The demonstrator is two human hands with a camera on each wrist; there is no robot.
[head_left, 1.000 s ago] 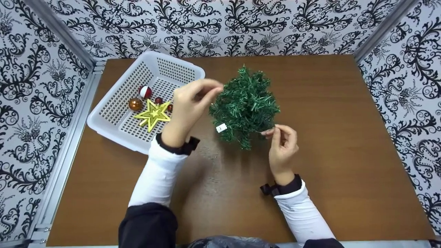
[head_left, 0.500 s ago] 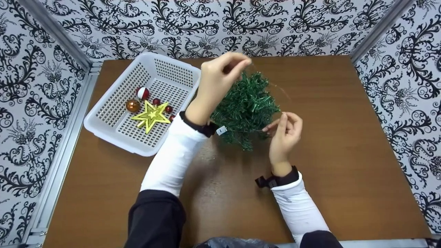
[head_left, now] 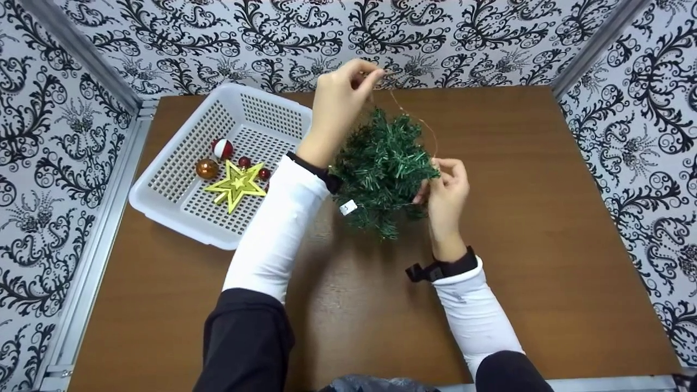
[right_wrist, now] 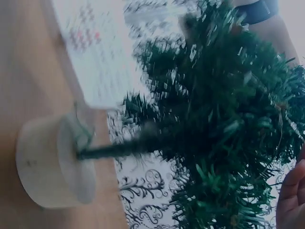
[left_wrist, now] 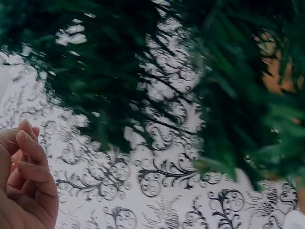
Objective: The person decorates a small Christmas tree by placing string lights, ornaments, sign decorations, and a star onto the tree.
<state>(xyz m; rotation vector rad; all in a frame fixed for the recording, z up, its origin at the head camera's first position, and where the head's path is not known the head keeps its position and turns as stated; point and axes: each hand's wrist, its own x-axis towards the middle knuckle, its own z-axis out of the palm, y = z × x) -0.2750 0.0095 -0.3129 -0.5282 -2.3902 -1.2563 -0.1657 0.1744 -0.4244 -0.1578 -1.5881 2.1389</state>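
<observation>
A small artificial Christmas tree [head_left: 384,169] with green tinsel branches stands on the table, a white tag-like piece [head_left: 348,207] at its near left. Its dark trunk rises from a pale round base [right_wrist: 52,162] in the right wrist view. My left hand [head_left: 343,103] is raised over the tree's far left side, pinching a thin copper-coloured wire [head_left: 423,123]. That wire arcs behind the treetop and comes down to my right hand [head_left: 448,201]. There, at the tree's right edge, thumb and finger pinch it. Branches fill much of both wrist views.
A white perforated basket [head_left: 179,220] sits left of the tree. Inside lie a yellow star [head_left: 237,185], an orange bauble [head_left: 207,169], a red-and-white bauble [head_left: 222,148] and some small red balls [head_left: 244,162]. Patterned walls close the back and sides of the brown table [head_left: 544,245].
My left hand has risen from the tree's left side to above its far side, drawing the wire into an arc. My right hand has shifted slightly upward along the tree's right edge.
</observation>
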